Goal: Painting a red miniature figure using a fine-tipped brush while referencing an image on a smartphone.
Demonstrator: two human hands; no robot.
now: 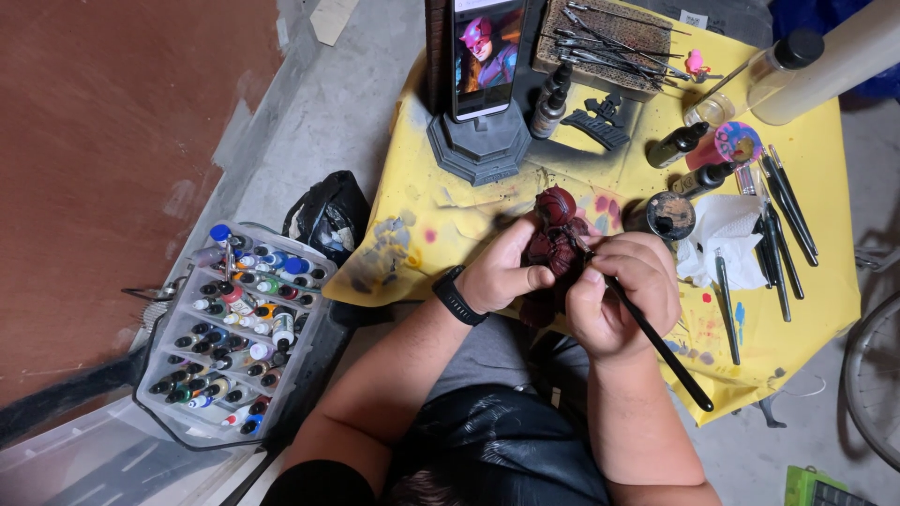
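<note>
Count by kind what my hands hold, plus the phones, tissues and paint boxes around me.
Dark red figurine, in left hand: 1
Black-handled paintbrush, in right hand: 1
Upright black phone: 1
Crumpled white tissue: 1
Clear plastic box of paint bottles: 1
Total: 5

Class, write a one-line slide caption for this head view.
Left hand holds a dark red figure; right hand applies a black brush.
</note>
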